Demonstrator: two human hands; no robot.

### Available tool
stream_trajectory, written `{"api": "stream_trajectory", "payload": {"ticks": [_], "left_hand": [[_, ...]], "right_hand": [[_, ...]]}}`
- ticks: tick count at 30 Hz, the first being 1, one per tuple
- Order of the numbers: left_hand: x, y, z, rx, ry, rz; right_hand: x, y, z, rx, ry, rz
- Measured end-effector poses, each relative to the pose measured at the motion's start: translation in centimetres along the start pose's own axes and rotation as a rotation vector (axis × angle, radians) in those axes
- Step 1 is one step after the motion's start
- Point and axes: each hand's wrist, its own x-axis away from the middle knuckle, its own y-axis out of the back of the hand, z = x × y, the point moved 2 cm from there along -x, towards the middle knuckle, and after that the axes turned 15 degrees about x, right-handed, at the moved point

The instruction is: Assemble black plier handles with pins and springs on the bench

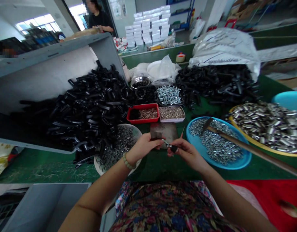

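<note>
Above a worn metal plate, my two hands meet in front of me. My left hand is closed, with its fingertips pinching a silver bolt. My right hand grips a small black plastic piece at the bolt's other end. Whether the bolt sits inside that piece I cannot tell. Beside my left fingers is a dark block, partly hidden. A thin pointed rod sticks up behind my right fingers.
Left stands a grey crate spilling black parts, with a bowl of rings before it. A red tray, a bolt tray and a white tray lie ahead. Right, a hammer rests across a blue basin. Behind, a person.
</note>
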Motion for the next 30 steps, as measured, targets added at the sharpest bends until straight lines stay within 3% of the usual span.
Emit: {"api": "stream_trajectory", "payload": {"ticks": [5,9,11,14,19,23,25,28,30], "left_hand": [[0.7,-0.2,-0.9,0.139,-0.133,0.051],[0.2,0.7,-0.5,0.270,-0.161,-0.061],[-0.3,1.1,0.0,0.151,-0.065,-0.049],[-0.7,1.1,0.5,0.013,0.047,0.058],[-0.4,1.1,-0.4,-0.143,-0.157,0.144],[-0.6,2.0,-0.9,-0.334,-0.214,0.069],[-0.3,2.0,-1.5,-0.247,-0.144,0.114],[0.7,0.9,-2.8,0.076,0.015,0.385],[1.0,0.4,-3.5,0.168,0.007,0.389]], "right_hand": [[-0.2,-0.7,-0.6,-0.257,-0.066,-0.045],[-0.5,-0.9,-0.8,-0.314,-0.100,-0.073],[-0.7,-1.0,-0.9,-0.311,-0.115,-0.070],[-0.8,-1.2,-0.8,-0.300,-0.149,-0.050],[-0.9,-1.4,-0.8,-0.436,-0.230,-0.046],[-1.2,-1.0,-1.1,-0.429,-0.233,-0.076],[-1.3,-0.9,-1.5,-0.381,-0.222,-0.048],[-1.3,-0.7,-2.2,-0.303,-0.186,0.006],[-1.4,-0.4,-2.5,-0.269,-0.151,-0.011]]}}
